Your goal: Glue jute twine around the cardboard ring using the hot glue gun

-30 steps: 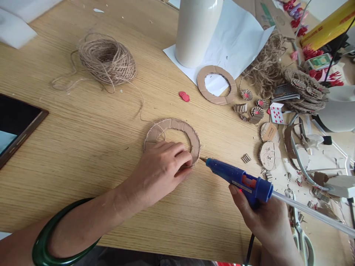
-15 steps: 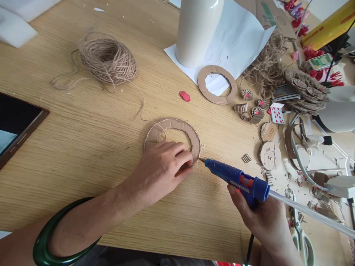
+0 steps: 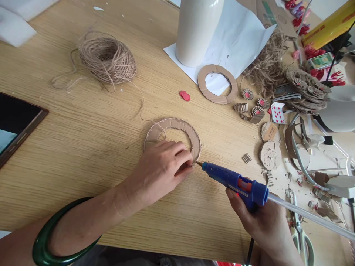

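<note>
The left hand was found palm down, knuckles uppermost, with its forearm running in from the lower left and a green bangle around that forearm. Its fingers were bent and drawn together, pinching the near right part of a cardboard ring, which lay flat on the tabletop. The rest of the ring curved out beyond the knuckles. A strand of twine ran from the ring's far left edge to a twine ball, well beyond the left hand and to its left.

The right hand was wrapped round the handle of a blue glue gun, thumb extended along the near side; the remaining fingers were largely hidden, and pressure on the trigger could not be determined. The gun pointed leftward, its nozzle just beside the left fingertips at the ring's outer edge; contact could not be confirmed. A translucent glue stick projected from its rear, passing above the right hand.

Scissors lay just right of the right wrist. Red discs and a second cardboard ring were noted beyond the left hand, the latter partly on white paper.
</note>
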`<state>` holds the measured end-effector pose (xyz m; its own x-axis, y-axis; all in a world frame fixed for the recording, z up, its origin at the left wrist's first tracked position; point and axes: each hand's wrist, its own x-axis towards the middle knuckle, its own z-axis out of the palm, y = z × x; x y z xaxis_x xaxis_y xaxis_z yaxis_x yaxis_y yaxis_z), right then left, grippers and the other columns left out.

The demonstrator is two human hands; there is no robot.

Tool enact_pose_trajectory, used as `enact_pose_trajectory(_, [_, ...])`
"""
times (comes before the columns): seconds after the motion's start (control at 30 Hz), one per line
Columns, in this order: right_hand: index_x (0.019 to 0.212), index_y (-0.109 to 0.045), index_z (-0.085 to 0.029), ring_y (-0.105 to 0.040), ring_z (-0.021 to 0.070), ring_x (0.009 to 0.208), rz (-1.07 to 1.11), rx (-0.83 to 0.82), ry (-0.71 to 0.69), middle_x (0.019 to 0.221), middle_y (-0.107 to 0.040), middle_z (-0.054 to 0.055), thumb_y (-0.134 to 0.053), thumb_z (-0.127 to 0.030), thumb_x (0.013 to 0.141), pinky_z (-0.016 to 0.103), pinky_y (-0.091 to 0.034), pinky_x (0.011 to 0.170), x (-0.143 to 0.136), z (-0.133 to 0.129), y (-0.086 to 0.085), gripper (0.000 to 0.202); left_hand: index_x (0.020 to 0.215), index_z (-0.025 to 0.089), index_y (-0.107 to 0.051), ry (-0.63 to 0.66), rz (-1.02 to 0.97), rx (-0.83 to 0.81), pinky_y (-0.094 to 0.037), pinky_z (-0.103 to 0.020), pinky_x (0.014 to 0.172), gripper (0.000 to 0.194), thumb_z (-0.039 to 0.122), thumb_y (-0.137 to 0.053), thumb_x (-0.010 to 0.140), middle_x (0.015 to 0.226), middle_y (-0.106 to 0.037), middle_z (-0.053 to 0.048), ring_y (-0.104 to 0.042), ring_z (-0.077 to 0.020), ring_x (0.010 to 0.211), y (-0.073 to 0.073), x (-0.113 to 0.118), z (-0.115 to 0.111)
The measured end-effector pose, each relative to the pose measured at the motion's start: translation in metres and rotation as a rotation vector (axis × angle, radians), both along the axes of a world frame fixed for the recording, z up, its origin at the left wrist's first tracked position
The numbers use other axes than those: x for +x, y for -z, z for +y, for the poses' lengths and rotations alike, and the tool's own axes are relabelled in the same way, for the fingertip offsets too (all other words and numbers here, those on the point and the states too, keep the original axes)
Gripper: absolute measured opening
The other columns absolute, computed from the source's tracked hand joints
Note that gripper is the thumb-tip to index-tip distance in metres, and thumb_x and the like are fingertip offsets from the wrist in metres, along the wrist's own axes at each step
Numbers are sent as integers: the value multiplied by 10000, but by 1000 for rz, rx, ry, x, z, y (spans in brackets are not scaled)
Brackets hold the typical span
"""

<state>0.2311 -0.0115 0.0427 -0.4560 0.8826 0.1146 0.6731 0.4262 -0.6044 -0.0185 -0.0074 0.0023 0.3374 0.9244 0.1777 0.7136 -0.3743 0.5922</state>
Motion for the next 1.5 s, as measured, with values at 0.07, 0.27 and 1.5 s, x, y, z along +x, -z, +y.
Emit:
enact_pose_trajectory(0.07, [796,-555,-241,-485,92,344,8,1,7,514,-555,-80,-653,-197,922,197,-398,326,0,0,0,165,869,175,-645,2,1,-2,-460,-351,776,86,208,-706,920,867,-646,-4,-623,-194,827,0,0,0])
enact_pose_trajectory(0.27, [787,-547,-242,-479,90,330,20,14,-4,503,-539,-79,-650,-192,918,189,-392,304,0,0,1,175,869,176,-644,1,-1,-3,-462,-355,779,85,209,-702,921,870,-646,-5,-625,-198,831,1,-1,0])
enact_pose_trajectory(1.5, [805,-578,-249,-494,110,358,13,-49,5,523,-575,-62,-669,-179,886,222,-431,336,8,-7,5,141,840,178,-616,14,16,-31,-453,-348,767,133,231,-710,917,861,-637,-2,-612,-193,820,-2,-1,0])
